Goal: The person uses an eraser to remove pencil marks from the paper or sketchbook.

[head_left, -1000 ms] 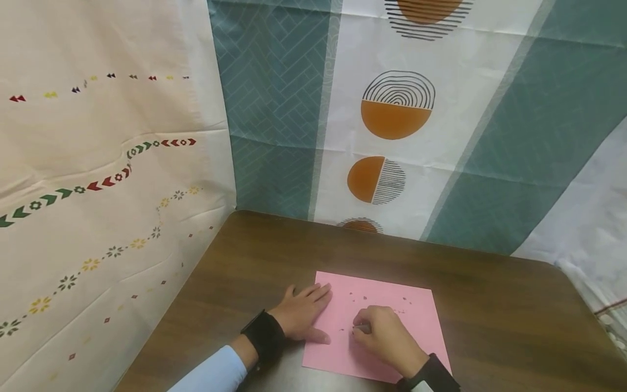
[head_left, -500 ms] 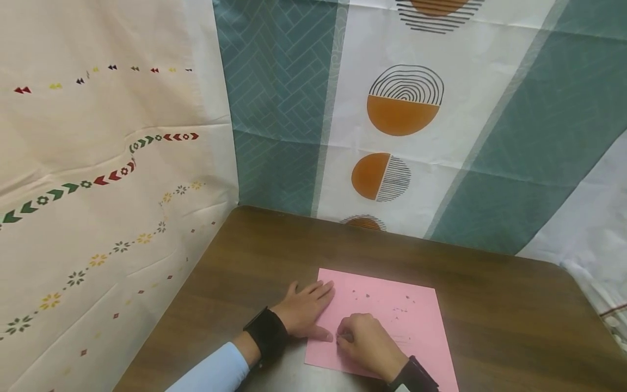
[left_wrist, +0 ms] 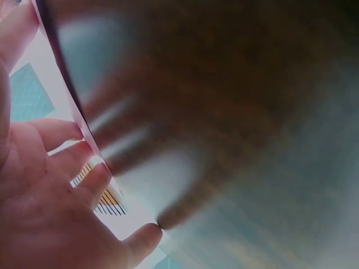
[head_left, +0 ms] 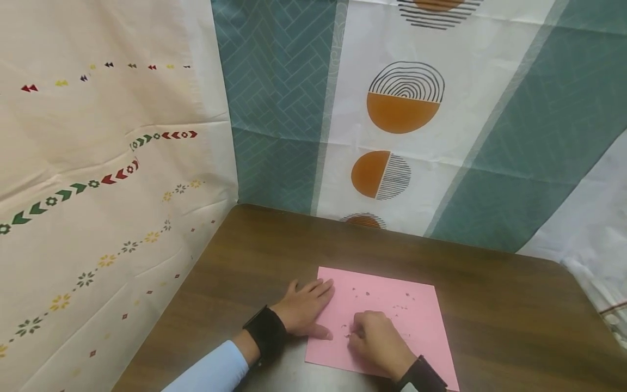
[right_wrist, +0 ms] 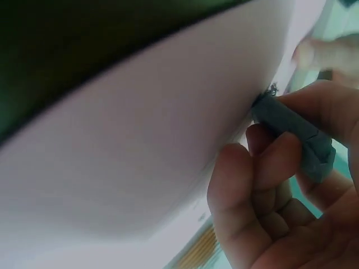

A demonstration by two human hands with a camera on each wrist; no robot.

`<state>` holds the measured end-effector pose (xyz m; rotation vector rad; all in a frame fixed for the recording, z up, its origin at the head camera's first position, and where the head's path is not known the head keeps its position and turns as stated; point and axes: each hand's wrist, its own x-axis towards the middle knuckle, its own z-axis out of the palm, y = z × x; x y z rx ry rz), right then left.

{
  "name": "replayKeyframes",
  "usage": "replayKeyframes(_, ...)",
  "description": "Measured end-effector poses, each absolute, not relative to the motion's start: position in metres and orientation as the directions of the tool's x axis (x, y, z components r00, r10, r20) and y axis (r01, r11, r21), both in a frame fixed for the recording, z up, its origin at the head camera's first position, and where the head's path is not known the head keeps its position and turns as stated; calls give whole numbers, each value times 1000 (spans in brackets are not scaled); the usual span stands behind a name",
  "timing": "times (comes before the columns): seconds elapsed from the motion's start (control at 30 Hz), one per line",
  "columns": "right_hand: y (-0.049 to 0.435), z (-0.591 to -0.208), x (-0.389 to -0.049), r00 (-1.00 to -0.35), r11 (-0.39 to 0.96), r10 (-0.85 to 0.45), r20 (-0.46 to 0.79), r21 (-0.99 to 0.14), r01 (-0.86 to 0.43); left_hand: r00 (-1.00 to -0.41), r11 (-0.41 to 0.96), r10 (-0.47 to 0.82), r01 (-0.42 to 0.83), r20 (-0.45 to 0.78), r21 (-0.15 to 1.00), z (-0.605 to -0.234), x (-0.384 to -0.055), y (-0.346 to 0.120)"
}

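Observation:
A sheet of pink paper (head_left: 426, 318) lies on the brown table, with small dark marks scattered over its upper part. My left hand (head_left: 305, 311) rests flat on the sheet's left edge, fingers spread; its fingertips meet the paper in the left wrist view. My right hand (head_left: 378, 338) is over the lower middle of the sheet. Between thumb and fingers it pinches a short grey paper-wrapped crayon (right_wrist: 294, 126), its dark tip right at the paper. Dark strokes (head_left: 347, 336) show just left of the right hand, which hides the crayon in the head view.
The brown table (head_left: 514, 326) extends around the sheet. A cream cloth (head_left: 98, 190) with printed borders hangs along the left side. Behind the table hangs a teal and white cloth (head_left: 274, 136) with orange half circles.
My right hand shifted left toward the left thumb, then came back right with the crayon. A dark mark has been added beside the earlier one. My left hand stays on the paper.

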<state>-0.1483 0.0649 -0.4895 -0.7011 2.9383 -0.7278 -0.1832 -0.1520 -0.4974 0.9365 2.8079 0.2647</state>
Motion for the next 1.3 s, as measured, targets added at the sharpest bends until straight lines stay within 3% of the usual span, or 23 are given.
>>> replayKeyframes(0.47, 158, -487, -150, -991, 927, -125, -56, -362, -97, -792, 797, 596, 564, -130, 217, -490, -182, -154)
replayKeyframes(0.83, 172, -487, -144, -990, 928, -141, 16, -345, -138, -792, 797, 596, 562, -133, 223, -499, -183, -154)
replayKeyframes(1.13, 176, -488, -145, -994, 906, -111, -22, -414, -92, -783, 784, 611, 579, -117, 223, -499, -180, -152)
replayKeyframes(1.3, 163, -482, -144, -993, 873, -117, 20, -475, -113, -786, 787, 608, 576, -115, 223, -496, -180, -151)
